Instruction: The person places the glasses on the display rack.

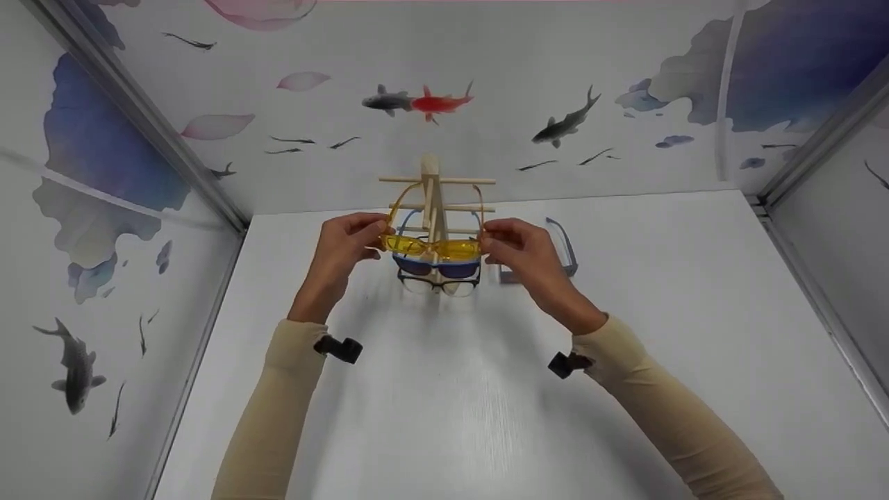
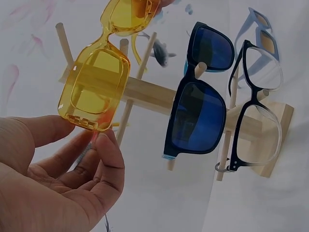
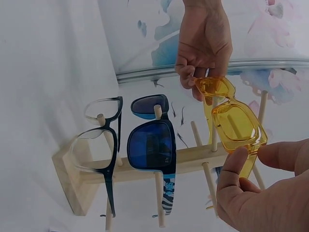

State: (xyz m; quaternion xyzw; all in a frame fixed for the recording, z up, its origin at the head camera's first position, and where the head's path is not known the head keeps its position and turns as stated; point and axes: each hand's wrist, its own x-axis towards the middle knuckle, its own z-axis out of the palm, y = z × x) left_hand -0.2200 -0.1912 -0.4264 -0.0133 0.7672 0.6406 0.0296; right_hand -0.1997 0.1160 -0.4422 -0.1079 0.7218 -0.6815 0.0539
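A pair of yellow transparent glasses is held level between both hands, in front of a wooden eyewear stand. My left hand pinches one outer corner at the hinge between thumb and fingers. At the opposite hinge my right hand pinches the frame the same way. The temples point back toward the upper pegs, and the right wrist view shows the yellow lenses beside those pegs. Lower on the stand hang blue-lensed sunglasses, and below them clear glasses with a dark upper frame.
Blue-grey glasses lie on the white table behind the right hand. White panels painted with fish and petals enclose the table at the back and sides. Small black cameras are strapped at both wrists.
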